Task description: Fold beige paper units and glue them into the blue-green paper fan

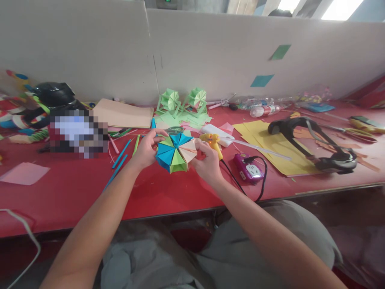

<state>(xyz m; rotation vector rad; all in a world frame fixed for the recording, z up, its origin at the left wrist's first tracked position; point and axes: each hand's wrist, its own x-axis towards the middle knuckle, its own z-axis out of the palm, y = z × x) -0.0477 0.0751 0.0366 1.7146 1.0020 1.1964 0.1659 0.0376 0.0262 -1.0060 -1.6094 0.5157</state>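
A folded-paper wheel with blue, green and pale pink segments is held up between both hands, above the front part of the red table. My left hand grips its left edge, fingers curled over the upper rim. On the opposite side, my right hand pinches the pale pink segments. Just behind my right hand lies a yellow glue gun with a clear glue stick beside it. Two green paper wheels on stands are at the back, against the partition.
A purple power socket with a black cable sits right of my right hand. Yellow paper sheets and a black headset-like frame are farther right. Blue paper sticks, brown board and a black bag-like object are left.
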